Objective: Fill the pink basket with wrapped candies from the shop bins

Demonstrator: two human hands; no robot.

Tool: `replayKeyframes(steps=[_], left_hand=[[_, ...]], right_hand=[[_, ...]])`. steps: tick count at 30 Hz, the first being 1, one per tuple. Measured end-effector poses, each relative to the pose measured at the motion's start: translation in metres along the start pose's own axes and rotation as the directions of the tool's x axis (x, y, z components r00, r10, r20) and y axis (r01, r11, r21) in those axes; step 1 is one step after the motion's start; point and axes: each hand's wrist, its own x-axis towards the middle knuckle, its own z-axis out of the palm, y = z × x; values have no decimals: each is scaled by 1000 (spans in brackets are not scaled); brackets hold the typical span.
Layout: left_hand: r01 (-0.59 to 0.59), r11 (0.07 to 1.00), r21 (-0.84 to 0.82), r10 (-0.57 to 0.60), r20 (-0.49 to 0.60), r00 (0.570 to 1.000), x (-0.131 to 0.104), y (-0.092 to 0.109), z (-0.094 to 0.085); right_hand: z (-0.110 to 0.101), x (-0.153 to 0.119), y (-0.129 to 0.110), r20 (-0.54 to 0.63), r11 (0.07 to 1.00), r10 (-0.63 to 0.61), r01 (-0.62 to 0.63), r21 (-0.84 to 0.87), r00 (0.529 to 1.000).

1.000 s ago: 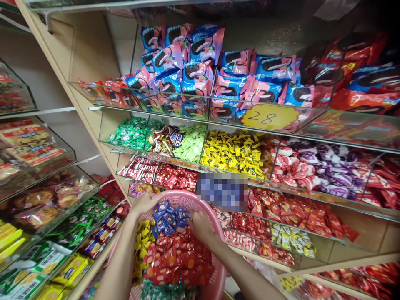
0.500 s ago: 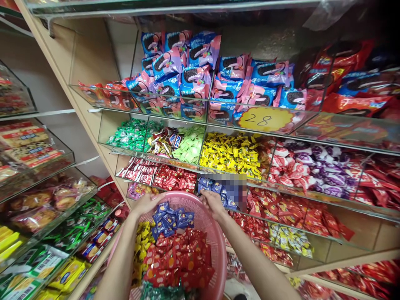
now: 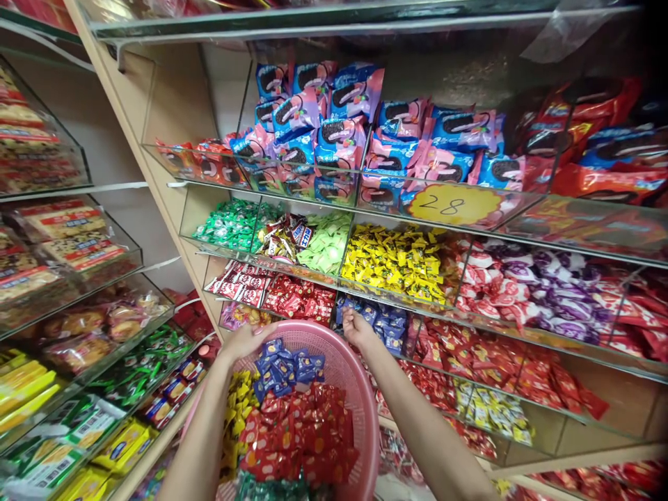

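Note:
My left hand (image 3: pixel 248 341) is closed on the far left rim of a pink plastic basket (image 3: pixel 369 424). Inside the basket lie blue-wrapped candies (image 3: pixel 284 367), yellow-wrapped candies (image 3: pixel 237 405), a large heap of red packets (image 3: pixel 300 431) and some green wrappers (image 3: pixel 271 487) nearest me. Just beyond the right rim, my right hand (image 3: pixel 360 330) is at the front of a bin of blue candies (image 3: pixel 389 321). Its fingers are curled together; whatever is between them, if anything, is too small to make out.
Glass-fronted shelves rise ahead, with yellow candies (image 3: pixel 394 261), green candies (image 3: pixel 229 224) and blue-pink cookie packs (image 3: pixel 297 115) above. A handwritten price tag (image 3: pixel 451 204) hangs on one glass edge. More shelves with packaged crackers (image 3: pixel 67 223) stand at the left.
My right hand has moved slightly down and its fingers are more curled, beside the blue candy bin. The shelves have shifted a little rightward in view. My left hand stays on the basket.

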Motion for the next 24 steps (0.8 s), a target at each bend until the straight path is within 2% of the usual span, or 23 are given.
replayKeyframes(steps=[5,7,9,11,13,15,18,20,24], left_hand=[[-28,993,115,26,13,1000,-1,2,0],[-43,990,134,40,24,999,0,5,0],[-69,989,127,63,46,997,1,8,0],[-92,989,119,85,65,994,1,13,0],[-101,987,125,92,76,993,1,18,1],[-106,986,132,96,78,992,0,21,2],[-125,984,125,115,84,990,1,23,4],[-139,984,113,131,80,988,2,22,5],[-142,987,81,137,67,988,1,19,5]], right_hand=[[-14,-24,2,-40,989,-133,130,-65,990],[-24,-39,5,-9,951,-240,233,-202,971],[-35,-55,7,128,814,-363,381,-439,923],[-44,-70,6,324,563,-412,517,-645,852],[-50,-83,4,463,328,-370,580,-746,805],[-52,-93,1,553,125,-294,605,-786,779],[-46,-101,-2,656,-97,-181,651,-753,732],[-41,-103,0,701,-164,-108,683,-712,705],[-32,-100,9,716,-167,39,711,-683,697]])
